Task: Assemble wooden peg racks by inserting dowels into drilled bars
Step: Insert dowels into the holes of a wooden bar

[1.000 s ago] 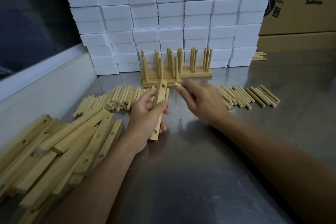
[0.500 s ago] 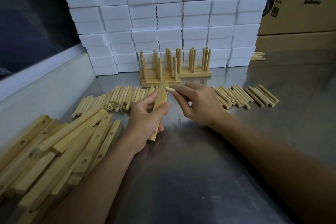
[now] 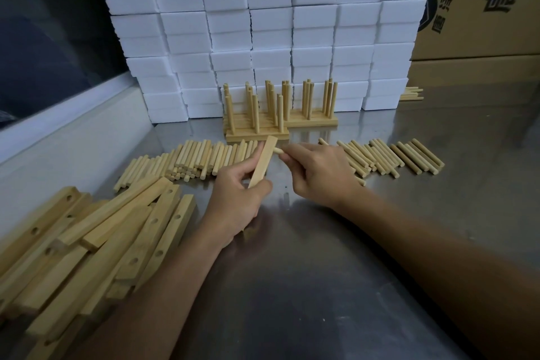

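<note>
My left hand (image 3: pixel 238 199) grips a drilled wooden bar (image 3: pixel 264 161), tilted up on its lower end over the steel table. My right hand (image 3: pixel 318 172) pinches a short dowel (image 3: pixel 277 150) whose tip touches the bar's right face near the top. The bar's holes are turned away from me. Loose dowels lie in two groups: a left pile (image 3: pixel 187 161) and a right row (image 3: pixel 391 156). Finished peg racks (image 3: pixel 277 114) stand behind my hands. Several drilled bars (image 3: pixel 102 242) are heaped at the left.
A wall of stacked white foam blocks (image 3: pixel 263 23) closes off the back. Cardboard boxes (image 3: pixel 482 9) stand at the back right, with a few dowels (image 3: pixel 410 94) at their foot. A white ledge (image 3: pixel 73 137) borders the steel table (image 3: pixel 321 286) on the left.
My right hand has brought the dowel left and down until its tip meets the bar. My left hand has turned the bar, so the holes no longer face me.
</note>
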`<state>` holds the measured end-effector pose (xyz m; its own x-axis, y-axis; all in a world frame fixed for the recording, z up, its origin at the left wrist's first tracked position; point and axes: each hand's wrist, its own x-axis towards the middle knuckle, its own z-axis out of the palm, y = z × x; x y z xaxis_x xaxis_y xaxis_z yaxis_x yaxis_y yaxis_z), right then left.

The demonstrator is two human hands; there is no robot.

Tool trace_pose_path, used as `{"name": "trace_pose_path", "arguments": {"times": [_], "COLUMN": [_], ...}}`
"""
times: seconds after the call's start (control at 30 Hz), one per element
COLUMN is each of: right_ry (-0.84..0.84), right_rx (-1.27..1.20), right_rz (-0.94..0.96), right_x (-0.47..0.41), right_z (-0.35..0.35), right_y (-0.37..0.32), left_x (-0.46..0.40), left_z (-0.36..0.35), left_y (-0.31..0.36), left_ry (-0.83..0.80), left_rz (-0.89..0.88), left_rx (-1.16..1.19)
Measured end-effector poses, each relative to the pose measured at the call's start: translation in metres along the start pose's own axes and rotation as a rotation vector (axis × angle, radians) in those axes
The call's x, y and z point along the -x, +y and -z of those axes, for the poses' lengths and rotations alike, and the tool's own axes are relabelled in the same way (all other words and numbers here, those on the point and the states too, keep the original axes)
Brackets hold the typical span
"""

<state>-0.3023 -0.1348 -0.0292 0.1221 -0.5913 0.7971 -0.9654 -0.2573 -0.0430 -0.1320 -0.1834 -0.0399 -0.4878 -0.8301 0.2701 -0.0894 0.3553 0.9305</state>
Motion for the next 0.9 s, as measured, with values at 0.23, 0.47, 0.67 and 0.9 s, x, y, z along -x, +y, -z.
{"name": "trace_pose_path", "arguments": {"times": [0.23,0.47,0.67,0.9], "right_ry": [-0.002,0.047,0.001,0.008], "right_rx": [0.01,-0.015,-0.07,-0.08], "right_rz": [-0.002,-0.001,-0.069,-0.028], "right_x": [0.001,-0.001,0.001,0.0], "right_z": [-0.006,-0.007,-0.011,-0.011], "right_y": [0.005,0.006,0.011,0.011], "left_x": [-0.001,-0.003,-0.001,-0.004], "left_z": [-0.001,-0.001,-0.003,-0.004], "left_y": [-0.001,-0.001,0.001,-0.005], "left_ry": [-0.015,-0.008,-0.027,-0.017], "left_rz": [0.027,0.062,0.005,0.07], "left_rx": [-0.037,-0.006,-0.009,0.022]}}
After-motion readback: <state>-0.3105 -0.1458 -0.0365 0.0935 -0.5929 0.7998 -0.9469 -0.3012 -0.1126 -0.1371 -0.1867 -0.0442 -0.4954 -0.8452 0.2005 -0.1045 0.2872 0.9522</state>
